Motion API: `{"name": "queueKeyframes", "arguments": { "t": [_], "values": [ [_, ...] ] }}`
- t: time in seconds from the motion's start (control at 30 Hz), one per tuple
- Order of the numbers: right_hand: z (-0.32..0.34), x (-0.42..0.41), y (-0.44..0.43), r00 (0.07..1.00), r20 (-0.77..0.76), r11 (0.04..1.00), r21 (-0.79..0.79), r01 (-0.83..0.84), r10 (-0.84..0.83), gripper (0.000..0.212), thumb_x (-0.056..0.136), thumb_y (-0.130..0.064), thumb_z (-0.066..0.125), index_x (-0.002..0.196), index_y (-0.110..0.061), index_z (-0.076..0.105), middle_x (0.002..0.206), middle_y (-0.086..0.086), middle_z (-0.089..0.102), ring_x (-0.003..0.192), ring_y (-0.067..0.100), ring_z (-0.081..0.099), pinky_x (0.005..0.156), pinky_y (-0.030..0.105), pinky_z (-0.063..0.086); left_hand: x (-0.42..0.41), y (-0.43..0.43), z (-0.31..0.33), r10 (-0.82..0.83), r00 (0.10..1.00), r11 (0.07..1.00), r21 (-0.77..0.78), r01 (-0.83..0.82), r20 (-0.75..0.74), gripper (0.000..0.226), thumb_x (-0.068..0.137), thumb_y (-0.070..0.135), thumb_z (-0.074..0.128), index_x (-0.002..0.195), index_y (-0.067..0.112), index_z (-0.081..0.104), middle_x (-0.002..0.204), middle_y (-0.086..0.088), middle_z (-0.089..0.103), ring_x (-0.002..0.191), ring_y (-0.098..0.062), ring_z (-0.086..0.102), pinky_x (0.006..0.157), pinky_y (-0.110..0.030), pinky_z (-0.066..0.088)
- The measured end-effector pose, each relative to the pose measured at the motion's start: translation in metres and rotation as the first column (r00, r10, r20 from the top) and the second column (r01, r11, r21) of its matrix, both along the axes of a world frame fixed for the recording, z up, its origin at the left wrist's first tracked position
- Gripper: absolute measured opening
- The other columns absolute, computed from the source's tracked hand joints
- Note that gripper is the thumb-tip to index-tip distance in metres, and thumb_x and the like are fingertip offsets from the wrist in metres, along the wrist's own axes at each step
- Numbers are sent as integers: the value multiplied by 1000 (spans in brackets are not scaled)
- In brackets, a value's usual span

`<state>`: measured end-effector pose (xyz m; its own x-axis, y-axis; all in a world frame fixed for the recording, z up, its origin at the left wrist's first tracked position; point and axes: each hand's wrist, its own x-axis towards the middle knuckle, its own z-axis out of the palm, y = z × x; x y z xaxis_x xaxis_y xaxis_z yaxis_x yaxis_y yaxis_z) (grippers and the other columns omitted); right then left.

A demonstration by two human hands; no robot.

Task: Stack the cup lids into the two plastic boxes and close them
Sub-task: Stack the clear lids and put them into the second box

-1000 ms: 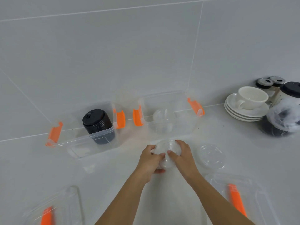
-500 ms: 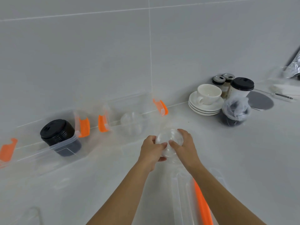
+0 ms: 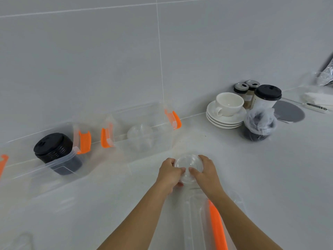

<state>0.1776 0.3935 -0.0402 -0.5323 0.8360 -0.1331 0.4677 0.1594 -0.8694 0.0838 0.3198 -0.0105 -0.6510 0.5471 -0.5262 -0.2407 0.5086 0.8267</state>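
A small stack of clear cup lids is gripped between my left hand and my right hand, just in front of the right clear plastic box. That box has orange clasps and holds a few clear lids. The left clear box, also with orange clasps, holds a stack of black lids. A clear box cover with an orange strip lies under my right forearm. The edge of another clear cover shows at bottom left.
At the back right stand a white cup on stacked saucers, two jars, a paper cup with a black lid, a bagged dark object and a grey disc. A tiled wall runs close behind the boxes.
The view has swung right, so the boxes sit further left and more of the right counter shows. Both hands still grip the clear lids, slightly further right of the box.
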Motion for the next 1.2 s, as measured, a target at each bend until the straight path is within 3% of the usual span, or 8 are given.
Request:
{"name": "queueKeyframes", "arguments": {
  "t": [0.13,0.43,0.57,0.67,0.77,0.9,1.03,1.2],
  "values": [
    [-6,-2,4,993,115,996,91,25,-36,54,80,-23,62,129,-13,44,131,9,48,123,27,40,103,40,29,1,3,-4,-3,1000,1000,0,3,15,22,84,8,64,103,12,54,93,-1,60,79,-20,61,75,-46,59],
    [-6,1,10,986,166,1000,18,11,-14,56,83,-28,58,134,-14,39,135,8,48,126,27,40,108,42,27,3,11,-6,40,992,999,-12,-39,123,21,84,5,64,104,7,58,91,-6,62,78,-24,63,76,-45,59],
    [-4,5,9,999,38,999,-48,-3,5,54,81,-19,62,130,-11,43,129,10,45,112,24,46,99,38,38,0,7,0,56,953,998,-11,-55,297,27,83,-1,64,110,0,62,106,-17,64,90,-33,62,70,-43,57],
    [-2,7,4,998,-69,994,-110,3,-11,51,79,-14,64,126,-12,44,123,5,39,98,16,46,84,27,38,-2,4,1,59,938,998,2,-63,342,27,80,-5,65,106,0,64,99,-17,64,83,-30,62,67,-43,57],
    [-2,6,1,992,-121,987,-161,24,-44,50,78,-12,64,124,-14,46,119,2,37,97,17,47,83,28,39,-4,-1,2,61,928,997,19,-73,366,28,77,-6,66,104,1,65,90,-14,64,78,-27,61,69,-42,56],
    [3,2,-2,982,-180,982,-184,29,-62,47,78,-13,64,122,-17,46,120,4,39,97,17,48,83,29,39,-8,-7,9,62,921,995,53,-89,385,30,77,-1,68,105,7,63,97,-14,65,84,-30,62,75,-42,55],
    [18,-3,-5,966,-253,979,-204,3,-56,45,79,-14,64,120,-21,47,120,2,40,90,7,49,77,23,38,-11,-19,22,44,920,988,117,-96,389,39,78,8,72,113,10,56,108,-10,62,93,-31,62,68,-36,56],
    [44,-14,-16,919,-392,980,-195,-46,-35,40,78,-15,65,110,-32,46,116,-3,42,92,2,49,68,15,38,-21,-37,46,58,966,968,221,-116,251,42,77,15,74,113,15,54,107,-8,64,91,-26,65,68,-35,56]
  ]
}}
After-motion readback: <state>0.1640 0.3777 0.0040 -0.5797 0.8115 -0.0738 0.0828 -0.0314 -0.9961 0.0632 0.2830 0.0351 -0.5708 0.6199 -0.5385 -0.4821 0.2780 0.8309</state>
